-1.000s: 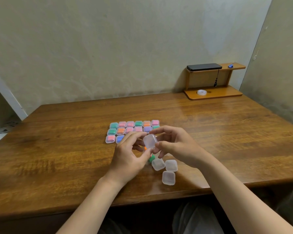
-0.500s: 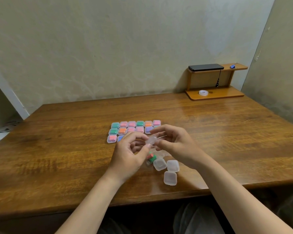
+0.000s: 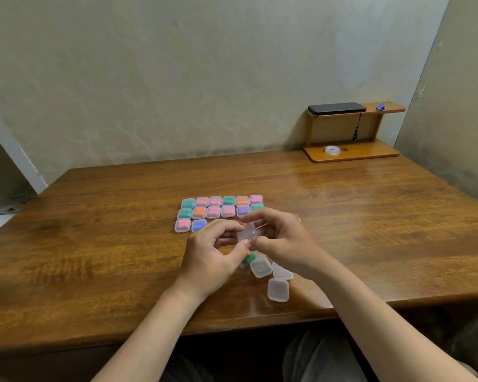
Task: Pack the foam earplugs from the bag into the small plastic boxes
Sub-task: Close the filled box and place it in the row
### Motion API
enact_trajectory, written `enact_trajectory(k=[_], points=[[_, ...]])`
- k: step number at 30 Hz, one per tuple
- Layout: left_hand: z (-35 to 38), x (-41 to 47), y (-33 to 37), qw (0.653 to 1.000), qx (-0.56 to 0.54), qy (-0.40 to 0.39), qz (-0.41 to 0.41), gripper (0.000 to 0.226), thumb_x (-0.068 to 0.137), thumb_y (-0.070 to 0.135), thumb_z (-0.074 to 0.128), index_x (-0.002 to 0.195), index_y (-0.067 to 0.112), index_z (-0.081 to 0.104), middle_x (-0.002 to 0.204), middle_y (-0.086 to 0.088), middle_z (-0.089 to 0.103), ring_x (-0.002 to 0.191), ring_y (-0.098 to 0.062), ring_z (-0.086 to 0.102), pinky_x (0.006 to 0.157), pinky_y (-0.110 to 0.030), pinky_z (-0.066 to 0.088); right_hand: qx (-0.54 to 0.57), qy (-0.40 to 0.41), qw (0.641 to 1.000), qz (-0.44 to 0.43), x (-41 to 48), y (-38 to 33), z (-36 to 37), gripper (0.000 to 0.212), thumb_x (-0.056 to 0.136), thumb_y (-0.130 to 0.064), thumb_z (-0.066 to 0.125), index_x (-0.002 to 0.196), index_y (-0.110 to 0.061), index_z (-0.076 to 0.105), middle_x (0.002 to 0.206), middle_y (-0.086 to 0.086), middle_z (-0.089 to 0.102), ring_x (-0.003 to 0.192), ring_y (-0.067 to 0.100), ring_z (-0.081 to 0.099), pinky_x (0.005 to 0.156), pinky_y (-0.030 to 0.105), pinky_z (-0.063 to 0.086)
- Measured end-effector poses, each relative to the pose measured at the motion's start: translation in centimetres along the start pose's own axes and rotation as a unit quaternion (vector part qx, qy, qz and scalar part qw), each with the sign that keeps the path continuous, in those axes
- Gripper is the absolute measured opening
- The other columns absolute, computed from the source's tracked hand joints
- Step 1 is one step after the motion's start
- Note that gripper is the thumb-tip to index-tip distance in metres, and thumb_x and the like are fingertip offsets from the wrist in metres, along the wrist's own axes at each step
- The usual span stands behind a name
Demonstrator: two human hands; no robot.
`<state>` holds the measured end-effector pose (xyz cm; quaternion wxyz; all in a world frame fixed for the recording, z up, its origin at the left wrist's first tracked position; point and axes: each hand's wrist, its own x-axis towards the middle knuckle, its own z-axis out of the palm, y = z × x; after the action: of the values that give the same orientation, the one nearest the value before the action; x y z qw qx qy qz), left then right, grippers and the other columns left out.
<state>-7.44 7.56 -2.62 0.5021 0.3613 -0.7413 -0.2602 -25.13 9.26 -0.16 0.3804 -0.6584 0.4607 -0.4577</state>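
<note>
Both hands hold one small clear plastic box (image 3: 247, 232) just above the table. My left hand (image 3: 209, 257) pinches its lower left side between thumb and fingers, and my right hand (image 3: 283, 241) pinches its lid side, which stands partly lifted. Under the hands lies a clear bag with a green earplug (image 3: 249, 258) showing; most of the bag is hidden. Three empty clear boxes (image 3: 278, 289) lie near the front edge. Behind the hands sits a grid of several filled boxes (image 3: 214, 210) with pink, green, orange, purple and blue earplugs.
The wooden table (image 3: 94, 257) reaches the wall. At the back right stands a small wooden shelf (image 3: 351, 153) with a roll of tape (image 3: 331, 150), a black device on top and a blue clip. The table's front edge is close to the empty boxes.
The clear box has turned in my fingers from face-on to edge-on, and its lid has come partly up. Both hands stayed in the same spot.
</note>
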Motion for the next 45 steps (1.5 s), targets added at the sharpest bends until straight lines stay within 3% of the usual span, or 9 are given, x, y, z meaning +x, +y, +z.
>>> enact_trajectory(k=[4, 9, 14, 18, 22, 27, 35, 40, 45], points=[[-0.2, 0.2, 0.5, 0.999, -0.015, 0.037, -0.01, 0.014, 0.09, 0.025, 0.065, 0.098, 0.02, 0.076, 0.093, 0.009, 0.075, 0.088, -0.013, 0.072, 0.074, -0.028, 0.06, 0.009, -0.001, 1.0, -0.001, -0.1, 0.5, 0.2, 0.046, 0.077, 0.009, 0.061, 0.112, -0.02, 0.068, 0.098, 0.007, 0.07, 0.089, 0.022, 0.07, 0.084, 0.041, 0.06], [-0.2, 0.8, 0.8, 0.981, -0.118, 0.082, -0.13, 0.025, 0.1, 0.005, 0.057, 0.104, 0.025, 0.07, 0.093, -0.003, 0.076, 0.078, -0.024, 0.075, 0.059, -0.034, 0.061, 0.008, 0.0, 1.0, 0.002, -0.3, 0.5, 0.2, 0.057, 0.082, 0.014, 0.059, 0.12, -0.028, 0.065, 0.107, 0.004, 0.069, 0.096, 0.022, 0.069, 0.09, 0.042, 0.058], [0.0, 0.9, 1.1, 0.963, -0.173, 0.037, -0.201, 0.033, 0.094, 0.003, 0.066, 0.123, 0.02, 0.064, 0.095, -0.007, 0.077, 0.078, -0.023, 0.077, 0.065, -0.036, 0.063, -0.002, 0.002, 1.0, -0.01, -0.4, 0.6, -0.3, 0.046, 0.085, 0.005, 0.072, 0.12, -0.023, 0.065, 0.106, 0.002, 0.07, 0.093, 0.018, 0.071, 0.087, 0.037, 0.06], [-0.2, 1.0, 0.8, 0.953, -0.181, 0.059, -0.235, 0.04, 0.092, 0.002, 0.068, 0.127, 0.022, 0.063, 0.088, -0.004, 0.075, 0.072, -0.017, 0.074, 0.073, -0.042, 0.063, -0.049, 0.117, 0.992, -0.015, -0.6, 0.2, -2.8, 0.027, 0.085, 0.006, 0.07, 0.099, -0.018, 0.069, 0.088, 0.008, 0.07, 0.074, 0.019, 0.072, 0.071, 0.037, 0.062], [-0.7, 1.2, 0.0, 0.945, -0.169, 0.075, -0.269, 0.046, 0.094, 0.005, 0.066, 0.139, 0.014, 0.057, 0.099, -0.005, 0.076, 0.089, -0.02, 0.074, 0.067, -0.034, 0.063, -0.175, 0.203, 0.963, 0.031, -0.6, 1.8, -6.3, 0.03, 0.082, 0.003, 0.075, 0.081, -0.025, 0.063, 0.082, 0.001, 0.068, 0.076, 0.017, 0.069, 0.071, 0.034, 0.061], [-0.1, 1.3, -1.0, 0.94, -0.159, 0.069, -0.294, 0.045, 0.095, 0.003, 0.064, 0.137, 0.015, 0.058, 0.101, -0.007, 0.073, 0.081, -0.015, 0.074, 0.069, -0.034, 0.063, -0.279, 0.145, 0.945, 0.092, -0.6, 3.3, -6.4, 0.024, 0.074, -0.006, 0.079, 0.07, -0.022, 0.061, 0.075, -0.005, 0.066, 0.075, 0.016, 0.065, 0.067, 0.033, 0.056], [-0.2, 1.4, -2.0, 0.952, -0.103, 0.053, -0.283, 0.035, 0.089, 0.01, 0.072, 0.11, 0.038, 0.066, 0.112, 0.002, 0.074, 0.104, -0.017, 0.07, 0.084, -0.042, 0.062, -0.294, -0.003, 0.949, 0.116, 0.9, 2.9, -5.7, 0.019, 0.091, -0.026, 0.066, 0.074, -0.02, 0.072, 0.071, -0.004, 0.069, 0.067, 0.011, 0.064, 0.062, 0.033, 0.056], [-0.2, 2.0, -2.6, 0.946, -0.111, 0.043, -0.3, 0.036, 0.09, 0.006, 0.069, 0.121, 0.025, 0.064, 0.105, -0.006, 0.075, 0.097, -0.023, 0.073, 0.078, -0.045, 0.063, -0.339, -0.036, 0.933, 0.116, 1.9, 3.2, -5.3, 0.023, 0.093, -0.022, 0.066, 0.07, -0.02, 0.071, 0.07, -0.009, 0.063, 0.066, 0.011, 0.06, 0.055, 0.022, 0.048], [0.4, 2.8, -3.0, 0.953, -0.062, 0.006, -0.296, 0.028, 0.088, 0.005, 0.068, 0.106, 0.026, 0.069, 0.103, 0.001, 0.075, 0.101, -0.018, 0.07, 0.085, -0.039, 0.061, -0.341, -0.04, 0.934, 0.097, 2.4, 3.0, -4.2, 0.033, 0.091, -0.025, 0.071, 0.06, -0.032, 0.06, 0.069, -0.013, 0.06, 0.064, 0.007, 0.058, 0.054, 0.017, 0.041]])
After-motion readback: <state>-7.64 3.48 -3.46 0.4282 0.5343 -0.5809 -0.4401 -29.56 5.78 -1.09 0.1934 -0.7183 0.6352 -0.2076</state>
